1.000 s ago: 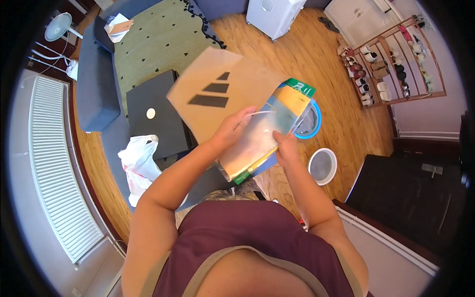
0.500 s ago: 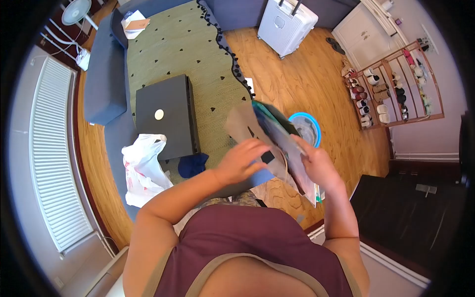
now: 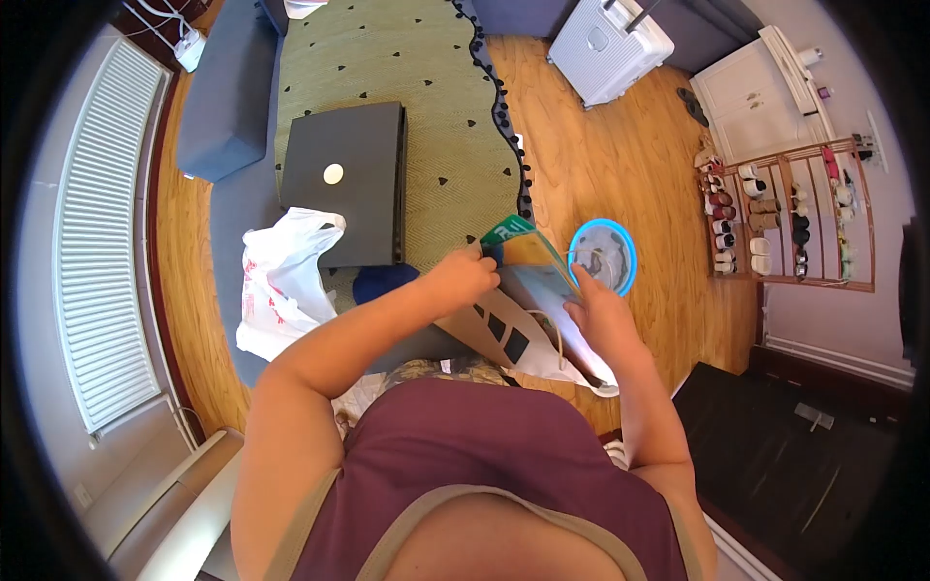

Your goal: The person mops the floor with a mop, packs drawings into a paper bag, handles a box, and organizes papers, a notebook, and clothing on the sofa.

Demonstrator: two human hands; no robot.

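While a green-and-yellow packet is held up between two bare hands, its green corner is pinched by the narrowed fingers of the left hand, and its right edge is gripped by the right hand. Below the packet, a brown paper bag with black stripes and a cord handle is seen slanting toward the near right; whether it is also gripped cannot be told. Just beyond the right hand, a blue-rimmed basin is set on the wood floor. To the left, a black box is laid on a green cover, with a white plastic bag seen at its near side. At the far side, a suitcase is stood upright, and at right, shoes are lined up on a rack.
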